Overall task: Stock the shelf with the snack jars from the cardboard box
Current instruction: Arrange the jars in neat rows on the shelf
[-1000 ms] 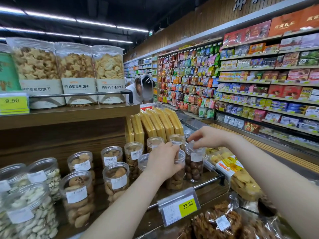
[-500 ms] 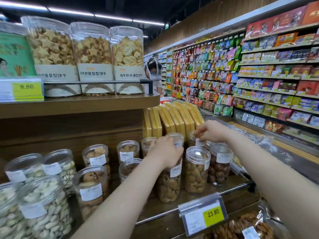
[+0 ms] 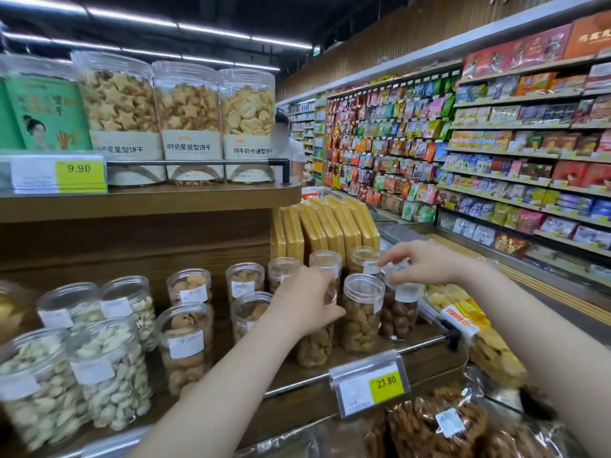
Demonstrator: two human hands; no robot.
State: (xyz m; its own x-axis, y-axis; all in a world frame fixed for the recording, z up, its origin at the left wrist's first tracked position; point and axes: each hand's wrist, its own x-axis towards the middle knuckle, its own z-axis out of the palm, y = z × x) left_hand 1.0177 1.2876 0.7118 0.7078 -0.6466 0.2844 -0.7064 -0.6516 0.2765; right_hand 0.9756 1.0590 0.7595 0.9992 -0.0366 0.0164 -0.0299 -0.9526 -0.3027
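Wooden display shelf, two tiers, metal rail along each front edge. Upper tier: three tall clear biscuit tubs side by side behind the rail, green box at their left, price tag "9.90" clipped in front. Aisle wall of packaged snacks at right, well apart. Yellow flat packs standing on edge behind the lower tier. Lower tier: clear snack jars in rows, pale-nut jars at far left, cookie jars in the middle, front-right group of three. Left hand closed over the top of a brown-snack jar; grip wrapped around lid and upper wall, jar upright on the shelf. Just beside it to the right, lidded jar of tan pieces, upright, free of either hand. Next right, dark-nut jar at the shelf's right end; right hand above it, fingers pinched narrow at the lid rim; cannot tell whether the pinch is on this lid or on the white label of the back-row jar just behind. Price tag "23.80" on the lower rail. Bagged brown snacks below the shelf front. Cardboard box not in view.
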